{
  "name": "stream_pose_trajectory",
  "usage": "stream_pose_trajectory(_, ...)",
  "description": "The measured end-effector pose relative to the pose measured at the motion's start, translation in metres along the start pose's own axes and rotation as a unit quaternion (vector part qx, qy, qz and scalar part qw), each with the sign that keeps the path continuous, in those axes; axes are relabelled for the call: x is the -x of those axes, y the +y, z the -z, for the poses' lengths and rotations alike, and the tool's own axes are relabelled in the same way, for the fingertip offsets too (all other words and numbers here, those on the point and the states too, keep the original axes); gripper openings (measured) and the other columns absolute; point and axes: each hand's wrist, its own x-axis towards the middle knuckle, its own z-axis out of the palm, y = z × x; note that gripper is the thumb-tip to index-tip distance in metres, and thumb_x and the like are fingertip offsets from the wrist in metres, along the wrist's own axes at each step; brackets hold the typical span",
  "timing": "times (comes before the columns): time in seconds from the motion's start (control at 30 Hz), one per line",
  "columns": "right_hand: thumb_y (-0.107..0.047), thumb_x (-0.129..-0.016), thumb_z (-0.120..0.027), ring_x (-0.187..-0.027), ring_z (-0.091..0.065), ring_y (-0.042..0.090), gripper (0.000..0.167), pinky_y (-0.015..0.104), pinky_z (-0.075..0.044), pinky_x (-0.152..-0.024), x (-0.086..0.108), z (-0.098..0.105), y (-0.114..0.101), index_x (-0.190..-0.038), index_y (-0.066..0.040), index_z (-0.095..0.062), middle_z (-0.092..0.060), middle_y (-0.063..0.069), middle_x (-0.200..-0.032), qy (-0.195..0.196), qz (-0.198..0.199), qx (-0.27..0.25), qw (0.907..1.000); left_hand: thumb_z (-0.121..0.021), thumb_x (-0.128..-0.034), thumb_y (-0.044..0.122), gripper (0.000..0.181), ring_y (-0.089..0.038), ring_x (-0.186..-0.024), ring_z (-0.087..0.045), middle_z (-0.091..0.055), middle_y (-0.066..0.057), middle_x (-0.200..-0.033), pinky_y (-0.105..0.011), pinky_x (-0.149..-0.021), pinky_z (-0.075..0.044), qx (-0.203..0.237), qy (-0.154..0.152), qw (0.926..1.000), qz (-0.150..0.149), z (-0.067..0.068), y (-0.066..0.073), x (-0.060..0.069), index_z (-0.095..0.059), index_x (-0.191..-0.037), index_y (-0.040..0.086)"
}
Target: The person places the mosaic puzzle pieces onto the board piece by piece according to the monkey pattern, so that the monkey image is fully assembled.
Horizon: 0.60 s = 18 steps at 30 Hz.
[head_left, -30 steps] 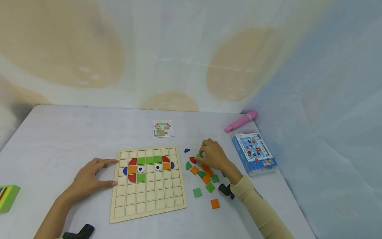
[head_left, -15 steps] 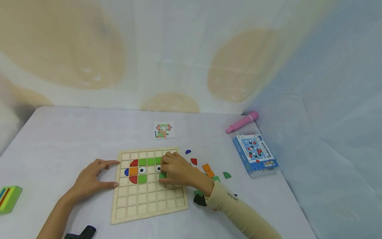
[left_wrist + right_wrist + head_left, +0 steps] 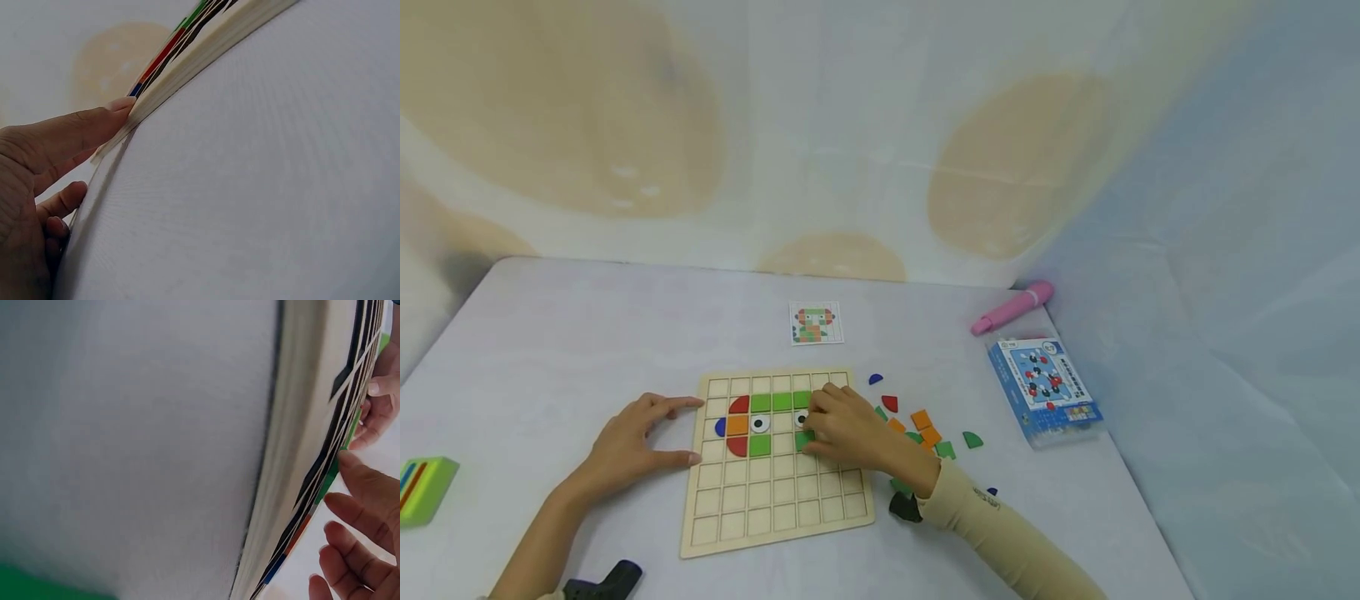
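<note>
A wooden grid board (image 3: 777, 541) holds red, green, orange and blue pieces and two eye pieces. Along its left edge rests my left hand (image 3: 632, 437), thumb and index finger spread apart; in the left wrist view a fingertip of that hand (image 3: 69, 140) touches the board's side. Over the right part of the board my right hand (image 3: 850, 429) pinches a green square (image 3: 803, 439) low at the grid, below the right eye piece. In the right wrist view the thumb and index finger of this hand (image 3: 365, 512) are at the green piece (image 3: 329, 480). The hand covers cells to the right.
Loose orange, green, red and blue pieces (image 3: 921, 419) lie right of the board. A pattern card (image 3: 816, 323) is behind it. Farther right are a blue box (image 3: 1045, 387) and a pink stick-like object (image 3: 1012, 308); a lime-green block (image 3: 428, 492) sits far left.
My right hand has moved left from the loose pieces onto the board, bringing a green square below the right eye piece. My left hand has stayed at the board's left edge.
</note>
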Motion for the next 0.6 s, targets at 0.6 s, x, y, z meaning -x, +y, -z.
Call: stream_pose_trajectory(0.6,-0.032,-0.090,-0.073,-0.099,-0.048,0.011,0.015,0.025,-0.041,-0.087,0.012,0.010,0.003,-0.103,-0.025,-0.078,-0.060,-0.006,-0.104,-0.028,-0.042,-0.044,0.9978,-0.087,-0.0675,0.047,0.076,-0.029,-0.099,-0.051,-0.055,-0.012,-0.110,-0.046,-0.079,-0.039,-0.001,-0.007,0.9999,0.010,0.000,0.003,0.001,-0.061,-0.133,0.018)
